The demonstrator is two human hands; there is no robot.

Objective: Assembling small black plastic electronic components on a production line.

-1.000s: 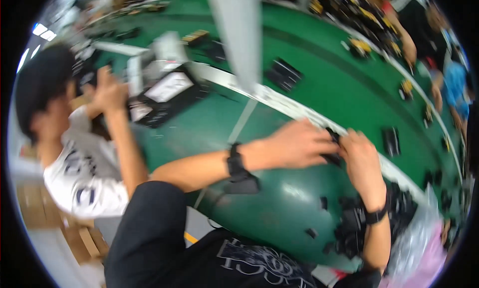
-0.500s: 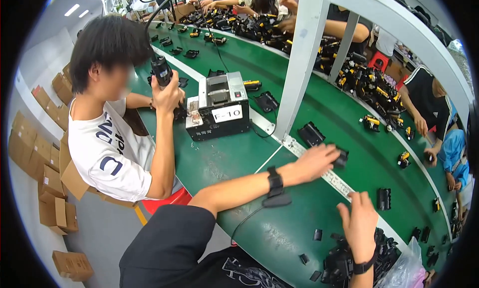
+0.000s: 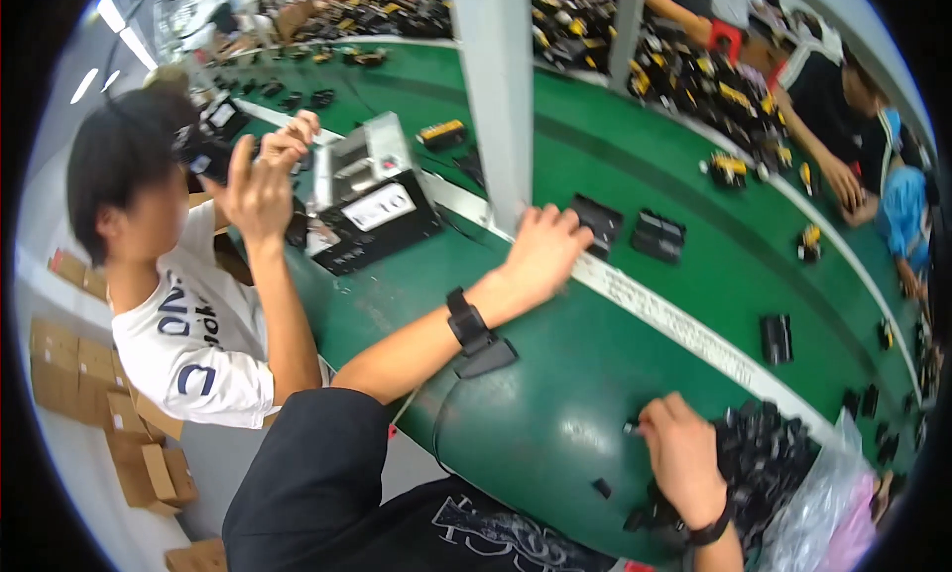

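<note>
My left hand [image 3: 543,255] reaches over the pale strip beside the belt. Its fingers are bent but apart, with the tips at the near edge of a black plastic housing [image 3: 599,219]; whether they touch it is unclear, and the thumb is hidden. A second black housing [image 3: 658,237] lies just right of that one. Low over the table, my right hand [image 3: 682,455] pinches a small black plastic piece [image 3: 632,428] between thumb and fingers. Beside this hand is a heap of small black pieces [image 3: 769,448], and one loose piece [image 3: 602,488] lies to its left.
A white post [image 3: 494,106] rises at the belt's edge. Left of it stands a boxy machine [image 3: 367,195], beside a co-worker [image 3: 188,324] holding a black tool. A clear plastic bag [image 3: 818,493] sits at the right. Black-and-yellow assemblies [image 3: 684,86] are piled across the green belt [image 3: 645,304].
The view has shifted. My left hand has moved left to the first housing. My right hand has come down and closed on a small piece. The co-worker's hand has lifted.
</note>
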